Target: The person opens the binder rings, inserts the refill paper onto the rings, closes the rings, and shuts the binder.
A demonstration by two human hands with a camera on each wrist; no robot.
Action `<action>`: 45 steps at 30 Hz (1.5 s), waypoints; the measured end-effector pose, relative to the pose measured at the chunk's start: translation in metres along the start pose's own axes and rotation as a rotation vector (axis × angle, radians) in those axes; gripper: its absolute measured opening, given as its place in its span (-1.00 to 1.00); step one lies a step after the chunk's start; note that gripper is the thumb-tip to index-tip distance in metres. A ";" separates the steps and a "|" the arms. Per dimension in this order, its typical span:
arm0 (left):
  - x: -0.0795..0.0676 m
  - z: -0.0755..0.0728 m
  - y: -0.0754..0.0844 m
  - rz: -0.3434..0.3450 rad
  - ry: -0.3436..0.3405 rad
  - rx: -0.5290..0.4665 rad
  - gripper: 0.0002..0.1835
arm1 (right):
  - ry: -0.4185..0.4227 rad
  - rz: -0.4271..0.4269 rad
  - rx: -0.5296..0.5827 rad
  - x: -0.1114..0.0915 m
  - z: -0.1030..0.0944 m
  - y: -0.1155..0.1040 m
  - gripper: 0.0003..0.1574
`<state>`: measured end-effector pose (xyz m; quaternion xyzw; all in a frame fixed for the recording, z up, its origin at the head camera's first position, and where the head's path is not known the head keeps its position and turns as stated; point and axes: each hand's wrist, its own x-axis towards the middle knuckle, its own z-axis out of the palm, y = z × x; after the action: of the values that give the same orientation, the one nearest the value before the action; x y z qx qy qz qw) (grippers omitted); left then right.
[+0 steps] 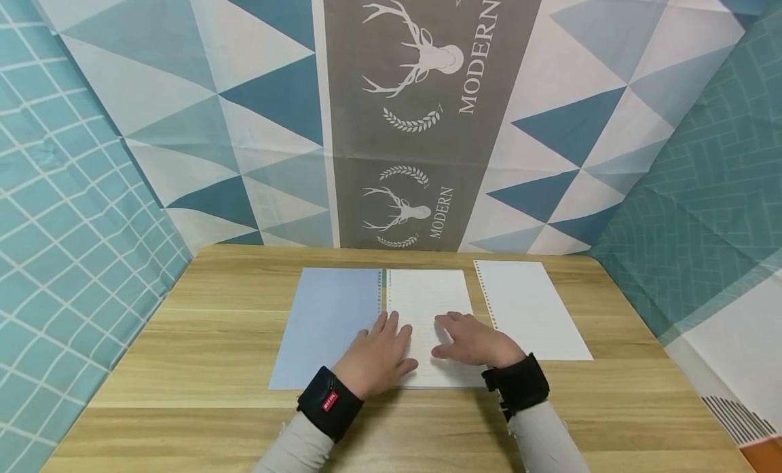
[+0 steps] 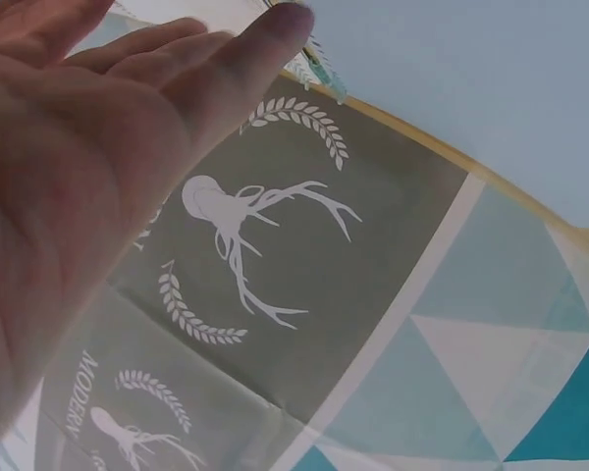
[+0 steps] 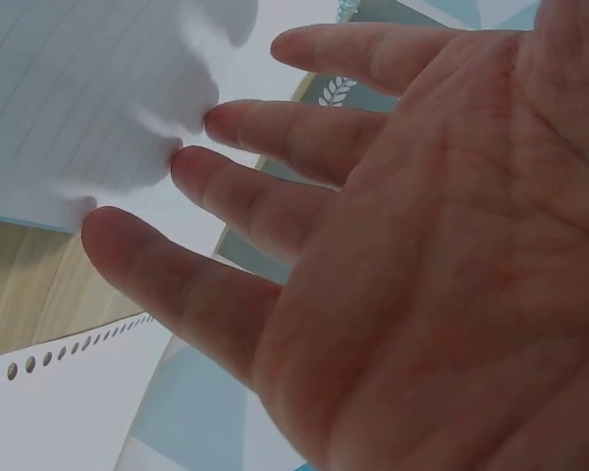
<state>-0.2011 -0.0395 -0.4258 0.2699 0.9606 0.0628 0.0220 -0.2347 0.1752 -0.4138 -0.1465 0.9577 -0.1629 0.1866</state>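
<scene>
Where the left hand (image 1: 375,357) lies: across the notebook (image 1: 360,303), over its binding side, fingers extended & slightly apart, thumb out over the lined page (image 1: 424,310); nothing held; contact w/ paper can't be told.
Right hand (image 1: 469,341): over the lined page, opp. the left hand; fingers extended & spread, palm side seen in R wrist view; nothing held; fingertips touching or just above the paper (can't tell which).
Notebook: spread flat nr. ctr. of the counter (image 1: 183,351), pale-blue leaf (image 1: 326,324) on L, lined page on R, greenish binding (image 1: 383,283) btwn.
Loose sheet (image 1: 531,310): white, flat on the counter just R of the notebook, apart from it; punched holes along the edge facing the notebook.
Wristbands (image 1: 519,386): black, one per wrist, L one w/ red tag (image 1: 330,401); light-gray sleeves (image 1: 544,436) below.
Counter: wood-grain top under notebook & sheet.
Backdrop: patterned cloth (image 1: 421,140) behind the counter, i.e. gray panel w/ white stag heads, leaf sprigs & "MODERN" lettering, flanked by blue/white triangles; teal grid cloth (image 1: 55,188) at far L.
</scene>
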 end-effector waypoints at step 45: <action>-0.001 -0.031 0.021 0.139 0.255 -0.033 -0.16 | 0.498 0.057 0.133 -0.044 -0.064 0.040 0.09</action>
<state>-0.1919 -0.0258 -0.3920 0.3252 0.9334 0.1138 -0.1003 -0.2307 0.2429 -0.3593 -0.0621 0.9650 -0.2513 -0.0413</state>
